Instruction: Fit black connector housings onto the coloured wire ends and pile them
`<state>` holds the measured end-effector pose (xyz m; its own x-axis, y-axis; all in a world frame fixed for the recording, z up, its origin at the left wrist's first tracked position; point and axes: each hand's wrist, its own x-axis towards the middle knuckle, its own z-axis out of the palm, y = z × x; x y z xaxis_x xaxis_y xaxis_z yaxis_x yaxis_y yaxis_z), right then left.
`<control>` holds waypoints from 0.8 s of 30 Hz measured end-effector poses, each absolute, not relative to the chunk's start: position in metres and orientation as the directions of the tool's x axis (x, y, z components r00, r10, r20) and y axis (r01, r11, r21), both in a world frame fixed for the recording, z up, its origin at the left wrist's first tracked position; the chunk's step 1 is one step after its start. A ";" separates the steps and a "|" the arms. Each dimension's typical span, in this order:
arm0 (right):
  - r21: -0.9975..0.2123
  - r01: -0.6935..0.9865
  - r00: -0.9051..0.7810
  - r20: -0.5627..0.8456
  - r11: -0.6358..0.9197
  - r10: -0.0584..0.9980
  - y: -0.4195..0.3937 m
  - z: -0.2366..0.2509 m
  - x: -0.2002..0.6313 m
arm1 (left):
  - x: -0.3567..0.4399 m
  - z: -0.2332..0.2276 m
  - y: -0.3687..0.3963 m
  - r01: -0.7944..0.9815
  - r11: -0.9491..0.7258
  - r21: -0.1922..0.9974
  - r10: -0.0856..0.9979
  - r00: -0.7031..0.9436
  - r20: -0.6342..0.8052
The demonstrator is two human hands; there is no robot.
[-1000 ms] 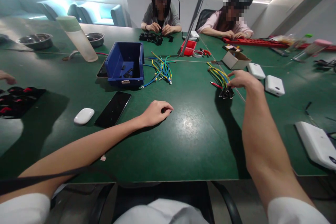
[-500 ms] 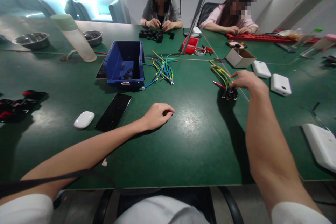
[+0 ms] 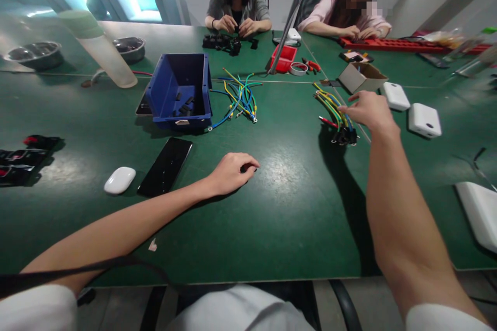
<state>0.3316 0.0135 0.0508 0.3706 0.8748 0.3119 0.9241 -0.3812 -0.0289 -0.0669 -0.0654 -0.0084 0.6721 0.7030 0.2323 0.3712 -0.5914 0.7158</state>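
Observation:
My left hand (image 3: 234, 173) rests on the green table with its fingers curled in toward the thumb. A small dark spot shows at its fingertips, too small to name. My right hand (image 3: 370, 111) is over the right side of a bundle of yellow, green and blue wires (image 3: 330, 105), thumb and forefinger apart and nothing visible between them. Black ends and ring terminals sit at the bundle's near end, with a red wire (image 3: 328, 122) beside it. A looser pile of similar wires (image 3: 243, 95) lies next to a blue bin (image 3: 180, 123) holding small black pieces.
A black phone (image 3: 166, 166) and a white rounded case (image 3: 119, 180) lie near my left forearm. A frosted bottle (image 3: 106, 57) stands farther back. White boxes (image 3: 424, 120) and an open carton (image 3: 359, 78) are at right. Two people work across the table (image 3: 279, 227).
The view has tilted down slightly. My right hand has drawn back a little from the wires, its thumb and forefinger wider apart. My left hand has stayed in place.

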 end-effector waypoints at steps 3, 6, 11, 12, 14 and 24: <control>-0.137 0.931 0.364 0.311 -0.338 0.878 0.016 0.059 0.303 | -0.067 -0.009 -0.065 0.369 -0.593 0.716 0.700 0.675 0.232; -0.177 0.950 0.304 0.353 -0.256 0.885 0.019 0.062 0.274 | -0.067 -0.008 -0.065 0.364 -0.592 0.719 0.699 0.676 0.233; -0.215 0.975 0.141 0.394 -0.058 0.908 0.023 0.045 0.246 | -0.068 -0.007 -0.066 0.357 -0.573 0.738 0.711 0.664 0.232; -0.210 0.977 0.113 0.400 -0.028 0.910 0.024 0.040 0.243 | -0.068 -0.007 -0.066 0.355 -0.563 0.747 0.719 0.656 0.229; -0.202 0.979 0.069 0.403 0.015 0.913 0.025 0.030 0.235 | -0.068 -0.007 -0.065 0.350 -0.546 0.761 0.733 0.639 0.232; -0.248 0.969 0.049 0.278 0.022 0.959 0.017 -0.006 0.176 | -0.069 -0.009 -0.064 0.311 -0.560 0.768 0.723 0.637 0.269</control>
